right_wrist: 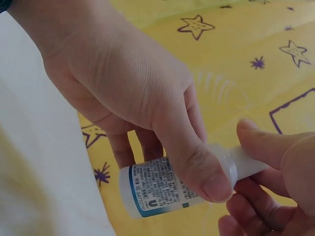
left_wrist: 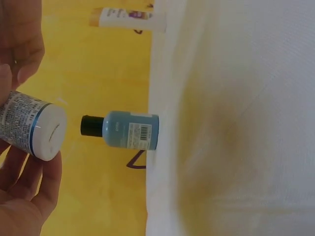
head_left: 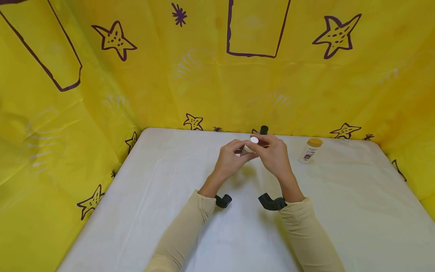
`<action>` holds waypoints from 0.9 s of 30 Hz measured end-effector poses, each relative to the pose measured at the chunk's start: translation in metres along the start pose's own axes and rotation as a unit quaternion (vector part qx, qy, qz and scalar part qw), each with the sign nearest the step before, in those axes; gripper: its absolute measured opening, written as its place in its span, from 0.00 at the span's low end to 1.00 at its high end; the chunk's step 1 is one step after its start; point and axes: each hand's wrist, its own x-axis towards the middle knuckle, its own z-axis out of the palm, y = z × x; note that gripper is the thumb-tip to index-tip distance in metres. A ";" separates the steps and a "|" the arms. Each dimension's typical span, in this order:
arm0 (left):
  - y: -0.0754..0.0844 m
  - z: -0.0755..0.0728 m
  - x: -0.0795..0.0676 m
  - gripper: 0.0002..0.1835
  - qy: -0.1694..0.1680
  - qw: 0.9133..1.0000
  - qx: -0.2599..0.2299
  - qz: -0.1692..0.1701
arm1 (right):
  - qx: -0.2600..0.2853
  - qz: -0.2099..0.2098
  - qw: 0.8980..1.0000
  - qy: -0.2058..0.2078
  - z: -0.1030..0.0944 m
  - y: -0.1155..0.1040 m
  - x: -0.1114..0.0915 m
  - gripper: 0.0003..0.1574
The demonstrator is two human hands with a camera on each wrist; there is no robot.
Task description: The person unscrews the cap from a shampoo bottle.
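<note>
My left hand [head_left: 228, 160] grips the body of a small white bottle [right_wrist: 152, 189] with a printed label and a blue band near its base. The bottle is held up off the table, and its white base [left_wrist: 50, 132] faces the left wrist camera. At its top, my right hand [head_left: 274, 156] pinches the white cap [right_wrist: 246, 164] between thumb and fingers. A blue bottle with a black cap [left_wrist: 130, 130] stands just beyond my hands; in the head view they hide all but its cap.
A white bottle with a yellow-orange cap [head_left: 310, 150] stands to the right on the white-covered table [head_left: 156, 211]. Yellow sheeting [head_left: 153, 87] with drawn starfish rises behind the table and at both sides.
</note>
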 end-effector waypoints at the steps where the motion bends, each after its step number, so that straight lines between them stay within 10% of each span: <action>1: 0.000 0.000 0.000 0.19 -0.002 1.000 0.001 0.002 | -0.001 0.000 1.000 -0.001 0.000 0.000 -0.001 0.26; 27: -0.004 -0.004 -0.004 0.18 -0.058 0.998 -0.001 0.009 | -0.038 -0.114 0.993 0.003 0.005 0.012 -0.005 0.15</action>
